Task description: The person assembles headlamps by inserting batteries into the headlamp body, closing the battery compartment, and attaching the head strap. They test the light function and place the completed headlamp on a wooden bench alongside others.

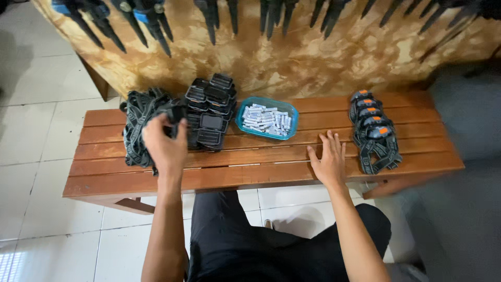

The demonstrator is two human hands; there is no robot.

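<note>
A: Gripping what with your left hand (165, 148)?
B: Fingers closed on a dark headlamp (176, 116) above the strap pile (136, 130), bench (250, 167) left. Your right hand (328, 161) lies flat, fingers spread, below the teal battery tray (266, 118).

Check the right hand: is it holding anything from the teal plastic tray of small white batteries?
No, the right hand lies flat and empty on the slatted wooden bench, apart from the teal plastic tray.
</note>
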